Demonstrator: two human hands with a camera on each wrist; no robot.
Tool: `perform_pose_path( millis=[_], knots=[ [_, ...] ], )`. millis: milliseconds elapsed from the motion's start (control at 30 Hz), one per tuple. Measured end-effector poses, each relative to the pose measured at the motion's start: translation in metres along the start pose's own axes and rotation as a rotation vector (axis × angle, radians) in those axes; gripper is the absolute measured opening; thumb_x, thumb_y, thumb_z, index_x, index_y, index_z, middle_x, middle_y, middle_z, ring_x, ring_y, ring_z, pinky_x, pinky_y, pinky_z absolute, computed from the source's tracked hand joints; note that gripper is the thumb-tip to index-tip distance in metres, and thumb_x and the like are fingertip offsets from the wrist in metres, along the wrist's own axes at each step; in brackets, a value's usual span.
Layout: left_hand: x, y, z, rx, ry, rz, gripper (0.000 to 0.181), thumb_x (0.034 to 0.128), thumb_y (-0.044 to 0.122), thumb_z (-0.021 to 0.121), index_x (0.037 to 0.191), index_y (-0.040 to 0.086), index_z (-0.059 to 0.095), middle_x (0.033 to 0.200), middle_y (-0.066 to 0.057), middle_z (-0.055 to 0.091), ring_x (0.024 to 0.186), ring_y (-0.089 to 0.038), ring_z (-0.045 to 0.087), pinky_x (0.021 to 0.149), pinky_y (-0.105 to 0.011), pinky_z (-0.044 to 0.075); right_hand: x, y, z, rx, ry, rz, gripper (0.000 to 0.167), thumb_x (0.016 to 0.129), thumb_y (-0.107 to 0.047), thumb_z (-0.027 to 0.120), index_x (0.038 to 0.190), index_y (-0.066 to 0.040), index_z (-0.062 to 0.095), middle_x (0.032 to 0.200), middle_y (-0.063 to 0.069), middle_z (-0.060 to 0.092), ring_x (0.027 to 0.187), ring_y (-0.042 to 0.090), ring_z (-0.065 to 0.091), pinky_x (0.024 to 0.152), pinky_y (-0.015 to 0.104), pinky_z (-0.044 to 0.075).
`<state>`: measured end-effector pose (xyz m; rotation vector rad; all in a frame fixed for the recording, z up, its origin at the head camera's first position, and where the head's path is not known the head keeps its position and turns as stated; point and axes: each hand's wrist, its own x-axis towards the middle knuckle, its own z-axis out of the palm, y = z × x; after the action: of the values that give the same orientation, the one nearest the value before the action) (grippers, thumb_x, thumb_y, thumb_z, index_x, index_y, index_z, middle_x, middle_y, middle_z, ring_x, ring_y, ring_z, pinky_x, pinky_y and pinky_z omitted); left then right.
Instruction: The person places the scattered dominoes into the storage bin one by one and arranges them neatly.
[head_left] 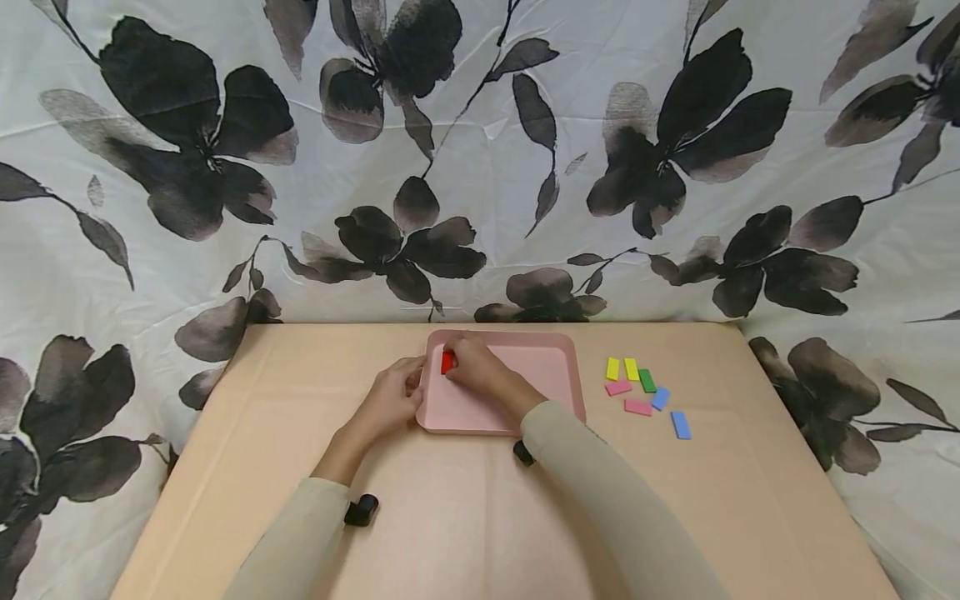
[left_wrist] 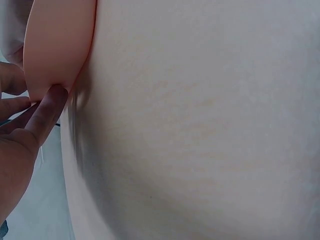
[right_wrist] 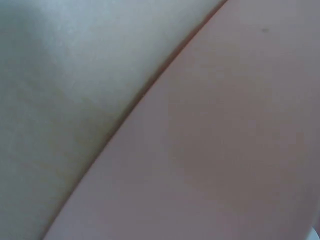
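Observation:
A pink tray [head_left: 498, 423] lies on the table. Its left rim is gripped by the left hand [head_left: 393, 398]; in the left wrist view the hand [left_wrist: 25, 130] pinches the tray's edge [left_wrist: 62, 45], thumb on one side and fingers on the other. Over the tray's upper left part, the right hand [head_left: 480, 367] has its fingers on a red block [head_left: 447, 362] and pinches it near the left wall. The right fingertips are partly hidden by the hand itself. In the right wrist view only the tray [right_wrist: 225, 140] and the table show, without the hand.
Right of the tray lie several small blocks: yellow [head_left: 612, 369], another yellow [head_left: 631, 369], green [head_left: 647, 381], pink [head_left: 618, 387], another pink [head_left: 638, 407], blue [head_left: 661, 398] and another blue [head_left: 681, 425]. A floral cloth [head_left: 480, 167] hangs behind the table [head_left: 450, 517].

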<state>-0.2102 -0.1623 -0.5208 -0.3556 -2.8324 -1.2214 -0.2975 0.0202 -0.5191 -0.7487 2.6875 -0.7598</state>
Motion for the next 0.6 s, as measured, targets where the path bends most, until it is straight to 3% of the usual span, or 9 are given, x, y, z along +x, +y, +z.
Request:
perform_pose_path(
  millis=[433, 600],
  knots=[
    [0.0, 0.002, -0.001, 0.006, -0.009, -0.015, 0.058, 0.0874, -0.003, 0.061, 0.145, -0.005, 0.054, 0.131, -0.018, 0.064, 0.091, -0.023, 0.063, 0.077, -0.031, 0.055, -0.01, -0.002, -0.007, 0.063, 0.011, 0.021, 0.04, 0.093, -0.007, 0.072, 0.132, 0.001, 0.064, 0.142, 0.015, 0.057, 0.126, 0.027, 0.053, 0.1, 0.031, 0.054],
    [0.0, 0.003, 0.0, -0.005, -0.016, -0.04, 0.058, 0.0882, -0.002, 0.062, 0.146, -0.005, 0.054, 0.129, -0.018, 0.065, 0.093, -0.023, 0.063, 0.079, -0.032, 0.055, -0.021, -0.002, -0.019, 0.07, 0.01, 0.028, 0.047, 0.092, -0.009, 0.074, 0.137, -0.002, 0.063, 0.133, 0.014, 0.06, 0.113, 0.025, 0.057, 0.097, 0.032, 0.055]
  ],
)
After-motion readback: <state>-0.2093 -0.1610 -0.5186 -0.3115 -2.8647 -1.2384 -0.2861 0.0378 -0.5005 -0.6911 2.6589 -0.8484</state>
